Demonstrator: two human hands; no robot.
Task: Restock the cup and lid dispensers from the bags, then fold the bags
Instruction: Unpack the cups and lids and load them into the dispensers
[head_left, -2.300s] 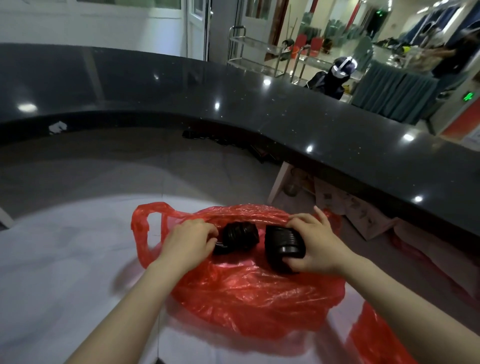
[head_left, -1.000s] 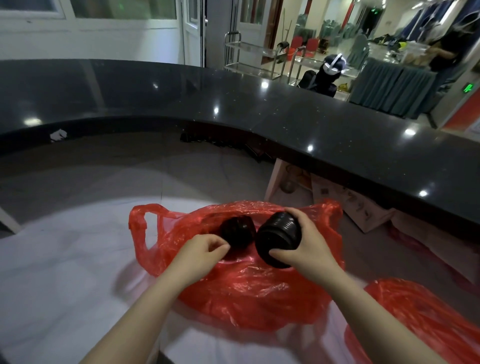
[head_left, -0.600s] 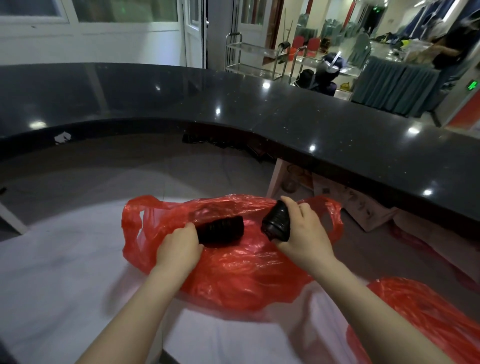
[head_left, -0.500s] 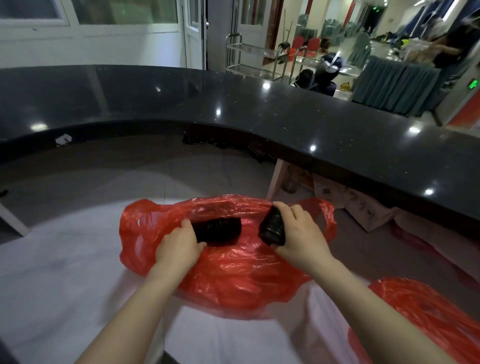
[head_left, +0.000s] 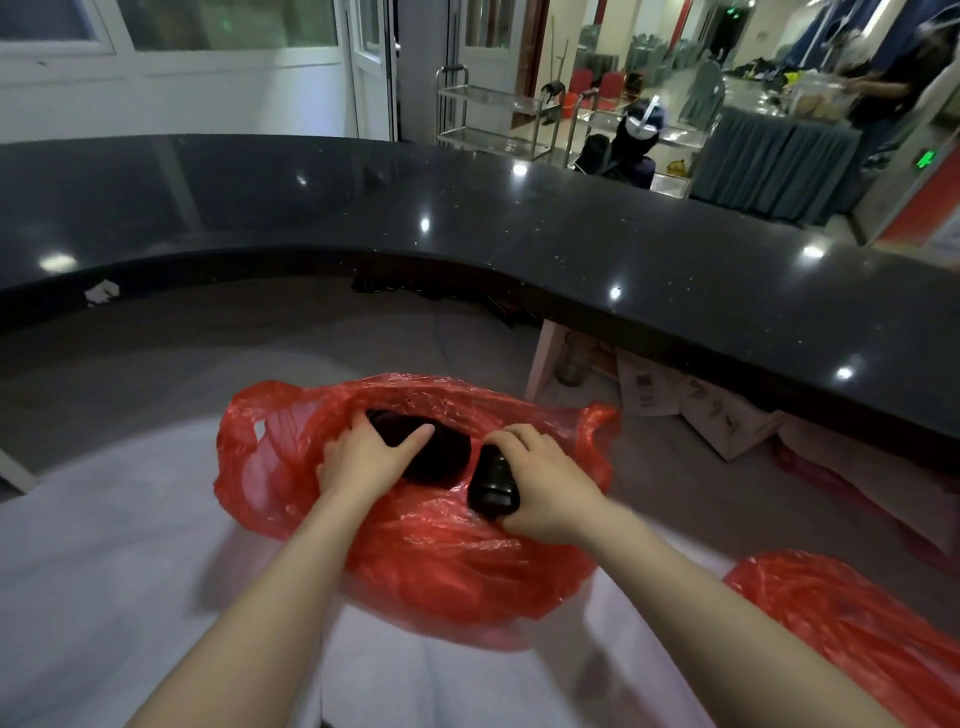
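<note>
A red plastic bag (head_left: 447, 561) lies open on a white-covered table (head_left: 104, 571). Two black stacks of lids lie in its mouth. My left hand (head_left: 363, 457) reaches into the bag and grips the left stack (head_left: 436, 457), thumb laid across its top. My right hand (head_left: 545, 483) grips the right stack (head_left: 491, 483) from the side, at the bag's opening. A second red bag (head_left: 852, 623) lies at the lower right, partly cut off by the frame edge.
A curved black counter (head_left: 571, 244) runs across the view behind the table. Cardboard boxes (head_left: 696, 410) sit on the floor under it. Metal trolleys (head_left: 493, 119) and a seated person (head_left: 634, 145) are beyond the counter.
My left hand moved from the bag's edge onto the left stack of lids. My right hand lowered its stack back toward the bag's mouth, after lifting it a second ago.
</note>
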